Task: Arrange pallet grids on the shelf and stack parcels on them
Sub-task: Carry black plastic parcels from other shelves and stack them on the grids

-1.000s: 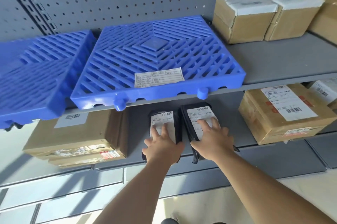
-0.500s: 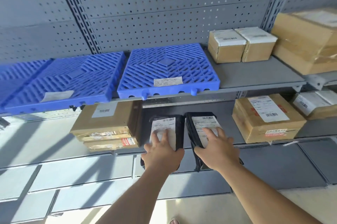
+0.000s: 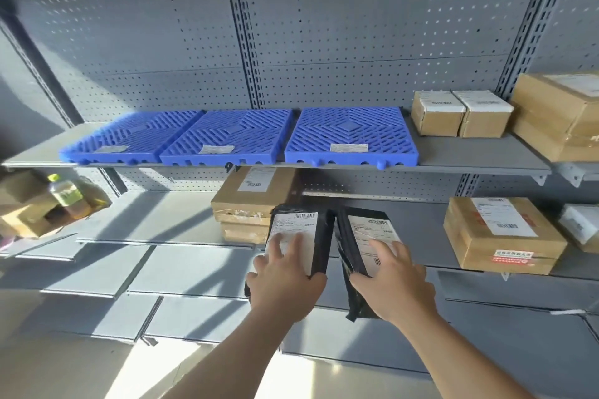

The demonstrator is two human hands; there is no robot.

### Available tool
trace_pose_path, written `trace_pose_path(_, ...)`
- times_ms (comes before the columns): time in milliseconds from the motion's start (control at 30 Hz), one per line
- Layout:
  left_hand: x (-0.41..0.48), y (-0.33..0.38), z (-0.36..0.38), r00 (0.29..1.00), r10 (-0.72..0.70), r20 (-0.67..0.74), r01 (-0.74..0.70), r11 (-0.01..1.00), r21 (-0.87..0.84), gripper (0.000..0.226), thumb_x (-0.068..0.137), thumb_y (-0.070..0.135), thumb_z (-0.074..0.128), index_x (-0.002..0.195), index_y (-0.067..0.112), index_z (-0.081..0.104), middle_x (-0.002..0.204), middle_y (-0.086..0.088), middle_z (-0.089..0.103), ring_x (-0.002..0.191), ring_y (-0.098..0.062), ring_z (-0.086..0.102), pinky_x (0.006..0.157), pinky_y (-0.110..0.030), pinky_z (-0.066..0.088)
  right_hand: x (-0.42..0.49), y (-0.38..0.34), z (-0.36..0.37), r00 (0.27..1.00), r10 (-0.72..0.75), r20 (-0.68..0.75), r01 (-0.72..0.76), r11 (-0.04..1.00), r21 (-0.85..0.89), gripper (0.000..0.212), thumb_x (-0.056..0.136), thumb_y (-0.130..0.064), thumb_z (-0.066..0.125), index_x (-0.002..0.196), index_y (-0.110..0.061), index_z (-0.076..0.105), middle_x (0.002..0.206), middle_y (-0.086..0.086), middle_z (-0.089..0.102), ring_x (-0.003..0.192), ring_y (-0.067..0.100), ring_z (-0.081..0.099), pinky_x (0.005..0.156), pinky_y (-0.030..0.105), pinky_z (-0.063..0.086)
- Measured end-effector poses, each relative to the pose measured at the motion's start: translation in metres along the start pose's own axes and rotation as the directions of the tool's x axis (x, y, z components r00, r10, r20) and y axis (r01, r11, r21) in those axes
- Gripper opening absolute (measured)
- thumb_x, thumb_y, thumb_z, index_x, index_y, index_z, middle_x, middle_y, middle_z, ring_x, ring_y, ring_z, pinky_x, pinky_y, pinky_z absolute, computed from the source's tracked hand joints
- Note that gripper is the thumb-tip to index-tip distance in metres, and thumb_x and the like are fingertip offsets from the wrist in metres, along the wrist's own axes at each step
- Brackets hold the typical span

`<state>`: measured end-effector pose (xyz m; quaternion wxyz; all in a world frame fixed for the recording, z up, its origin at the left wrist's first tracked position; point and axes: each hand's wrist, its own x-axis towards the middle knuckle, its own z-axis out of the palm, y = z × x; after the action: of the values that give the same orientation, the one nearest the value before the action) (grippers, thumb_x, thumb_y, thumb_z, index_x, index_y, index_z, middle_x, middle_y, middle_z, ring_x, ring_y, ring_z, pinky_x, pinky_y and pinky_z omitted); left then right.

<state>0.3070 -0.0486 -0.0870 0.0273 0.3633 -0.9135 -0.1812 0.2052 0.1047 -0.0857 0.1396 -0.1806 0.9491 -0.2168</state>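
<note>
Three blue pallet grids lie side by side on the upper shelf (image 3: 470, 152): the left grid (image 3: 129, 136), the middle grid (image 3: 227, 132) and the right grid (image 3: 346, 132). Each carries a small label near its front edge. Below them, two black parcels with white labels stick out over the lower shelf's front edge. My left hand (image 3: 285, 278) grips the left black parcel (image 3: 322, 230), fingers on its label and thumb round its right edge. My right hand (image 3: 395, 282) holds the right black parcel (image 3: 363, 223) the same way, thumb at its left edge.
Two small cartons (image 3: 437, 113) and a large carton (image 3: 557, 119) stand right of the grids on the upper shelf. On the lower shelf, brown boxes sit at the left (image 3: 256, 200) and right (image 3: 499, 233) of the black parcels. An open carton with a bottle (image 3: 64, 194) is at far left.
The view has pulled back and tilted up, so all three grids show. Both hands stay on the black parcels, which have come forward over the lower shelf's edge.
</note>
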Motion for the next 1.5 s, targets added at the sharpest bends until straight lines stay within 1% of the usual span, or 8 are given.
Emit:
trace_pose_path(233,-0.027,-0.058,-0.058,0.988,-0.018,-0.153,0.008,0.998,-0.062,0.066,0.074,0.055,0.048,0.135,0.053,0.023,0.157,0.009,0.016,0.123,-0.033,0.040,0.099,-0.049,0.038,-0.043,-0.063,-0.006,0.994,-0.112,0.002,0.112,0.988,0.107,0.077,0.074,-0.062,0.050,0.146,-0.050,0.028,0.151,-0.016,0.024,0.123,0.031,0.042,0.099,0.046,0.043)
trace_pose_path(367,-0.030,-0.109,-0.107,0.966,-0.046,-0.256,0.017,0.993,-0.115,0.066,0.075,0.055,0.048,0.135,0.056,0.020,0.157,0.012,0.013,0.126,-0.031,0.037,0.100,-0.047,0.037,-0.059,-0.132,-0.001,0.972,-0.232,-0.046,0.236,0.964,0.120,0.074,0.078,-0.060,0.055,0.146,-0.052,0.026,0.150,-0.020,0.019,0.121,0.029,0.041,0.101,0.045,0.041)
trace_pose_path(567,-0.012,-0.200,-0.184,0.921,-0.057,-0.385,0.015,0.994,-0.110,0.075,0.077,0.058,0.050,0.142,0.054,0.014,0.157,0.014,0.009,0.130,-0.029,0.036,0.103,-0.047,0.036,-0.075,-0.255,0.016,0.928,-0.343,-0.145,0.361,0.925,0.121,0.076,0.078,-0.059,0.056,0.147,-0.052,0.025,0.155,-0.021,0.017,0.132,0.027,0.035,0.106,0.046,0.040)
trace_pose_path(867,0.035,-0.307,-0.266,0.887,-0.051,-0.458,-0.010,0.991,-0.131,0.073,0.076,0.059,0.052,0.142,0.052,0.020,0.155,0.014,0.015,0.127,-0.030,0.038,0.102,-0.047,0.037,-0.078,-0.400,0.048,0.913,-0.357,-0.200,0.375,0.925,0.061,0.076,0.079,-0.062,0.053,0.148,-0.049,0.025,0.158,-0.013,0.017,0.135,0.033,0.034,0.105,0.052,0.040)
trace_pose_path(1000,0.072,-0.334,-0.289,0.879,-0.059,-0.473,-0.005,0.991,-0.132,0.073,0.077,0.058,0.052,0.142,0.051,0.021,0.155,0.012,0.017,0.126,-0.032,0.039,0.101,-0.048,0.037,-0.059,-0.442,0.050,0.898,-0.373,-0.234,0.383,0.924,-0.001,0.077,0.077,-0.062,0.051,0.148,-0.047,0.027,0.159,-0.009,0.019,0.132,0.033,0.039,0.102,0.049,0.041)
trace_pose_path(1100,0.104,-0.344,-0.302,0.871,-0.066,-0.487,0.004,0.992,-0.127,0.072,0.077,0.058,0.052,0.143,0.051,0.022,0.156,0.011,0.019,0.126,-0.034,0.040,0.101,-0.049,0.037,-0.036,-0.468,0.050,0.900,-0.369,-0.231,0.374,0.927,-0.022,0.074,0.083,-0.058,0.054,0.149,-0.046,0.024,0.159,-0.012,0.015,0.134,0.032,0.033,0.095,0.046,0.041)
trace_pose_path(1233,0.152,-0.348,-0.318,0.871,-0.052,-0.489,0.002,0.995,-0.102,0.072,0.077,0.057,0.053,0.142,0.050,0.023,0.155,0.010,0.020,0.127,-0.034,0.040,0.102,-0.049,0.037,0.010,-0.497,0.050,0.890,-0.377,-0.256,0.386,0.922,-0.015,0.076,0.082,-0.058,0.056,0.150,-0.044,0.024,0.159,-0.009,0.015,0.133,0.035,0.034,0.101,0.050,0.042)
trace_pose_path(1500,0.246,-0.357,-0.357,0.863,-0.077,-0.499,0.067,0.997,-0.037,0.065,0.080,0.056,0.054,0.138,0.049,0.026,0.151,0.008,0.025,0.125,-0.034,0.041,0.099,-0.049,0.037,0.102,-0.547,0.051,0.884,-0.396,-0.249,0.406,0.914,-0.011,0.075,0.081,-0.060,0.054,0.149,-0.042,0.028,0.157,-0.006,0.020,0.130,0.038,0.036,0.101,0.052,0.042)
